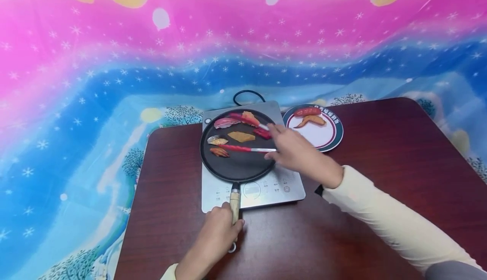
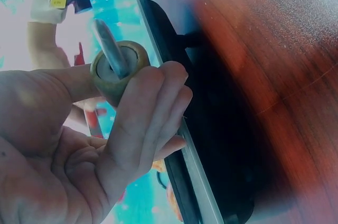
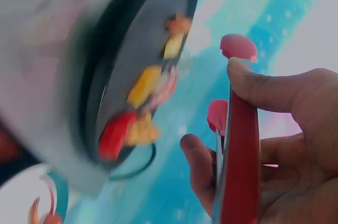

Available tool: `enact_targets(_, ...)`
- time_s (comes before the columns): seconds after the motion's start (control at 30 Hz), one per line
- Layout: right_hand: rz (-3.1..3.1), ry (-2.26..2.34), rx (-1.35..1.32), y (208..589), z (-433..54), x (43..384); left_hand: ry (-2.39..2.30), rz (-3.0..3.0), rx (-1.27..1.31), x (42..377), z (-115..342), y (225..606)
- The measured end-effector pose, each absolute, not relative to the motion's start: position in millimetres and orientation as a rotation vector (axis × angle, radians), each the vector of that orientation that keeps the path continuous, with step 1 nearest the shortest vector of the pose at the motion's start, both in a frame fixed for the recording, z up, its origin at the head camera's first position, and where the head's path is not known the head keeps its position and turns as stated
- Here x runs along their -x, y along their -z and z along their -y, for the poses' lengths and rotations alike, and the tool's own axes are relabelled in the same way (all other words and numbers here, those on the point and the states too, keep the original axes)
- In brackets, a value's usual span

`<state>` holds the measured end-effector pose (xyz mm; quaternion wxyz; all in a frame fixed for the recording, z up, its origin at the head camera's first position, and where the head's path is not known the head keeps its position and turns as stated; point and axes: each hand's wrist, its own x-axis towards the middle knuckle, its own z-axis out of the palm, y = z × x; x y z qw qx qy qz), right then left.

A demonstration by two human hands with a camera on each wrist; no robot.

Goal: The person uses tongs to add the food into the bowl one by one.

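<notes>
My left hand [image 1: 217,231] grips the pale handle [image 1: 235,202] of a round black frying pan [image 1: 247,168]. In the left wrist view, the fingers [image 2: 145,113] wrap under the handle's end with its metal ring [image 2: 112,49]. Over the pan, my right hand [image 1: 298,149] holds red-and-silver tongs [image 1: 237,148] with their two arms spread apart. Several food pieces lie in the pan, among them a yellow piece [image 1: 241,137], a red piece [image 1: 262,134], a pink-and-white slice [image 1: 224,123] and a brownish-orange piece [image 1: 220,152]. The right wrist view shows the tongs' red ends [image 3: 238,47] up close.
The pan sits on a silver induction cooker [image 1: 213,187], with a black cord [image 1: 247,91] looping behind. To its right, a green-rimmed plate [image 1: 304,132] bears a sausage [image 1: 307,111] and a chicken-wing-like piece [image 1: 313,120]. A dark red wooden table [image 1: 342,229] meets a printed backdrop [image 1: 247,39].
</notes>
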<state>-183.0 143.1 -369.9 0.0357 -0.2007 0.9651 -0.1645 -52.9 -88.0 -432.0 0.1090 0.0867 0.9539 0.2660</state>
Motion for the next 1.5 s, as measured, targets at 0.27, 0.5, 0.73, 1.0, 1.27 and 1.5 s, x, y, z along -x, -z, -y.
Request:
enact_targets(0.27, -3.039, 0.486, 0.469, 366.5, -225.2, 196.6, -0.753, -2.841, -0.286, 53.1, 87.5, 431.4)
enact_targets(0.5, -2.983, 0.387, 0.219, 384.7, -282.9, 206.3, -0.775, -2.853, -0.304, 51.3, 89.7, 432.5)
enact_targets(0.73, -2.892, 0.436, 0.047, 399.2, -317.9, 212.4, -0.792, -2.848, -0.304, 51.2, 90.4, 433.0)
enact_targets(1.0, -2.823, 0.427, -0.027, 407.2, -336.0, 215.4, -0.777, -2.849, -0.287, 51.9, 89.4, 432.5)
enact_targets(1.27, -2.809, 0.439, -0.019, 413.8, -340.7, 219.8, -0.782, -2.836, -0.271, 52.5, 88.9, 432.5)
enact_targets(1.5, -2.777, 0.44, -0.029, 418.0, -344.4, 225.0, -0.772, -2.824, -0.252, 51.8, 87.9, 432.7)
